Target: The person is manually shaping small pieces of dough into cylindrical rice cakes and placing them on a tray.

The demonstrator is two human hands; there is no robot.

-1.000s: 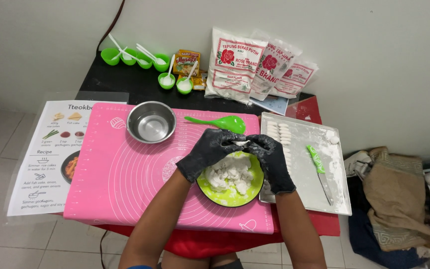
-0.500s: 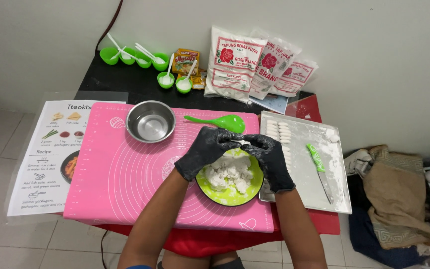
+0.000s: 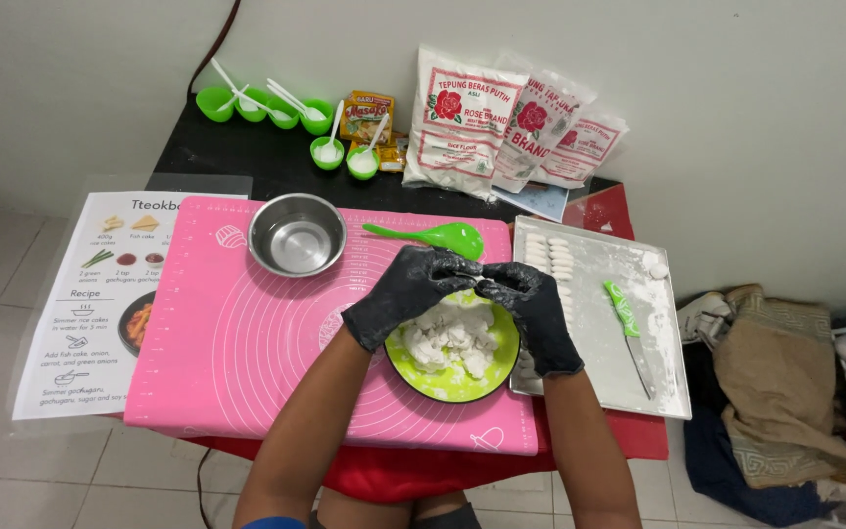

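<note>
White wall stands behind a dark table [image 3: 237, 157]. On the table lies a pink mat [image 3: 237, 362].

Both hands wear black gloves. The left hand [image 3: 405, 292] and the right hand [image 3: 531, 304] meet over a green bowl [image 3: 496, 367], fingertips touching. The fingers are pinched together on a small white bit of dough [image 3: 482, 285] between them. It is held just above the bowl. The bowl sits on the right part of the mat and is full of white dough chunks [image 3: 447, 338].

A green spoon [image 3: 433, 235] lies on the mat just behind the hands. A steel bowl [image 3: 297, 233] sits to the left of it.

A metal tray [image 3: 663, 392] is just right of the mat. It holds rows of little white pieces [image 3: 548, 253] and a green knife [image 3: 627, 323].

At the back are small green cups [image 3: 264, 106] with white spoons and three white bags [image 3: 511, 122]. A recipe sheet [image 3: 85, 313] lies left of the mat.
</note>
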